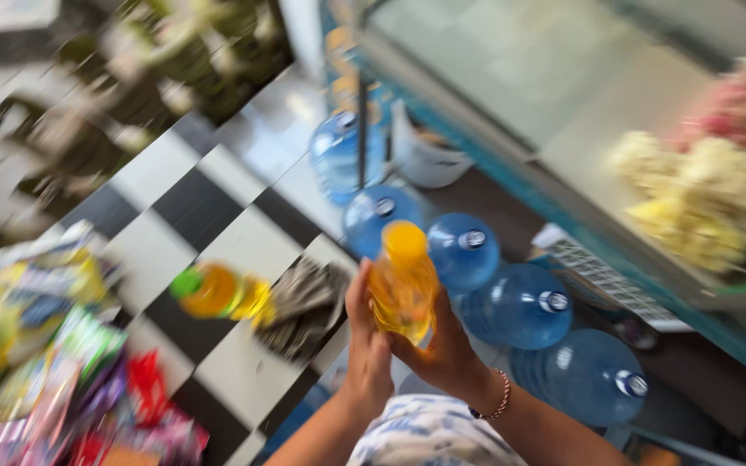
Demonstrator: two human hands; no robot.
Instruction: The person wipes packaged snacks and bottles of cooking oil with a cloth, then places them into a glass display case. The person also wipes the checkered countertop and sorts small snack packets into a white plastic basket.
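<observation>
While both hands wrap around it, a yellow oil bottle (pixel 403 280) stands upright above the checkered floor (pixel 218 207): the left hand (pixel 366 341) presses flat on its side, the right hand (pixel 442 345) cups it from below. Blue water jugs (pixel 520 306) line the floor's right edge, and an orange bottle (pixel 218 292) hangs blurred to the left.

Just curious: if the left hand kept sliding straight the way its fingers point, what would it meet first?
Probably the blue plastic water jug just beyond the yellow oil bottle that the left hand holds; blur leaves depth unclear.
</observation>
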